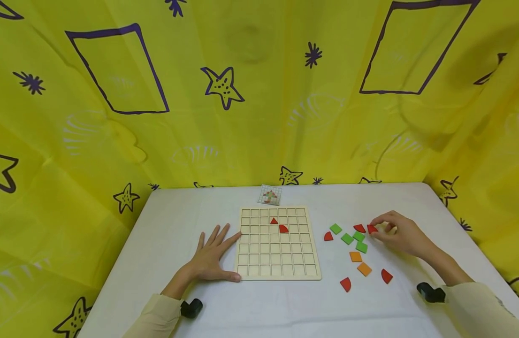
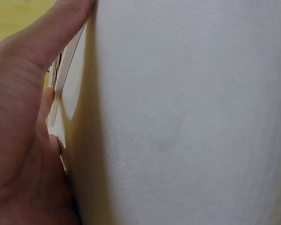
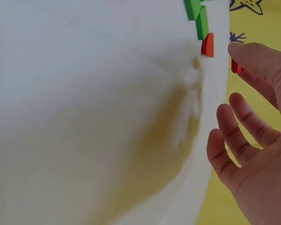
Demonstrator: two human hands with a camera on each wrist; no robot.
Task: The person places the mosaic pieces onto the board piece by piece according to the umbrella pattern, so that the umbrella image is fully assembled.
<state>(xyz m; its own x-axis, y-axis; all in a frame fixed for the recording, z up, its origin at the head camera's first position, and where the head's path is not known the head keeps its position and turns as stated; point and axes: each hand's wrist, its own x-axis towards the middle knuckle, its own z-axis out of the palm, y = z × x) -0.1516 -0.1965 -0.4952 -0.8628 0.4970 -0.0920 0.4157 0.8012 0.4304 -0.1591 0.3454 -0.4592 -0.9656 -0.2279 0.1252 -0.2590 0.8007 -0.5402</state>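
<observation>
A wooden grid board (image 1: 259, 258) lies at the middle of the table, with a red triangle (image 1: 274, 221) and a red quarter-circle piece (image 1: 283, 229) in its upper cells. My left hand (image 1: 209, 260) lies spread at the board's left side, thumb and index fingertip touching its edge. To the right, my right hand (image 1: 399, 233) pinches a red piece (image 3: 236, 66) between thumb and index finger; its other fingers are loosely bent. That piece is raised off the table in the right wrist view. Next to it lies another red quarter-circle piece (image 1: 359, 228).
Green squares (image 1: 347, 238), orange squares (image 1: 364, 269) and more red quarter-circle pieces (image 1: 346, 284) lie scattered between the board and my right hand. A small pattern card (image 1: 270, 195) sits behind the board. A yellow curtain (image 1: 259, 131) encloses the white table (image 1: 285, 305).
</observation>
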